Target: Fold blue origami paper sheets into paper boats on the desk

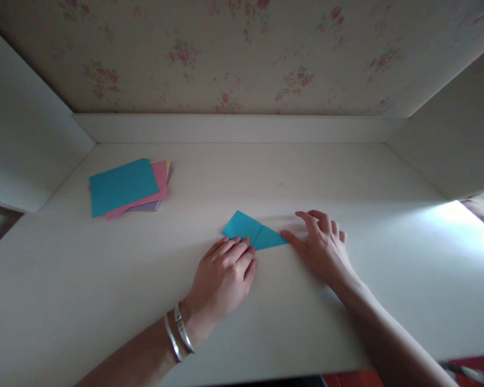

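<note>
A folded piece of blue paper (262, 234) lies on the white desk, with a crease across it and a narrow point toward the right. My left hand (226, 269) rests flat on its lower left part, fingers stretched out and covering that edge. At the pointed right tip is my right hand (322, 247), its thumb touching the paper there. The other fingers of that hand are spread and lifted, with nothing visible between them. Two silver bracelets (178, 333) circle my left wrist.
A stack of coloured paper (123, 188) lies at the back left, blue on top with pink, purple and yellow below. White side panels and a flowered wall (242, 59) enclose the desk (105, 290). Bright light falls on its right side.
</note>
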`<state>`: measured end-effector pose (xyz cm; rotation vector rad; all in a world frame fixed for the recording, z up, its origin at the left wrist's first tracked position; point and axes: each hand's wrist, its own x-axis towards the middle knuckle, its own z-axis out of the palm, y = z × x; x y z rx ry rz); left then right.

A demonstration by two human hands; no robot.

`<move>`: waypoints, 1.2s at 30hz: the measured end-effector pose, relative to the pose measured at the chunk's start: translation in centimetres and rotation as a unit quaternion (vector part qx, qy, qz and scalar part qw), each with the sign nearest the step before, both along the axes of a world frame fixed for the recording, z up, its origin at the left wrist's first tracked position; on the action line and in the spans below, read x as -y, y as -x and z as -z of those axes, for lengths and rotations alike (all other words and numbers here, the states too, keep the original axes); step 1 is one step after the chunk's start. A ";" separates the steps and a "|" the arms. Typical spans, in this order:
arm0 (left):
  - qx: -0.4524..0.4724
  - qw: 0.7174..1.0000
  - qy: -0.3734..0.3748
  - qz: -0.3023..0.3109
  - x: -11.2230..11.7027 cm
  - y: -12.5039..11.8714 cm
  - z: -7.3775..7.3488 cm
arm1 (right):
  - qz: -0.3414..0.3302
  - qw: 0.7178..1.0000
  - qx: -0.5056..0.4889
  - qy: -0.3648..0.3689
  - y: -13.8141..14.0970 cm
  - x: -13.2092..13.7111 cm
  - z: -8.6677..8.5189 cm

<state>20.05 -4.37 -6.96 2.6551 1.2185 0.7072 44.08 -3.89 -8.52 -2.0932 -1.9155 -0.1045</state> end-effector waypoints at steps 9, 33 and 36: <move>-0.032 0.999 -0.011 -0.006 0.1 0.1 -0.5 | -0.273 0.950 -0.144 0.044 -0.7 0.2 -1.5; 0.381 0.822 0.381 -0.184 -2.0 1.2 -0.2 | -0.420 0.899 -0.077 -0.099 2.4 2.0 -2.2; 0.387 0.804 0.409 -0.193 -2.1 1.3 -0.2 | -0.429 0.895 -0.052 -0.113 2.8 1.9 -2.4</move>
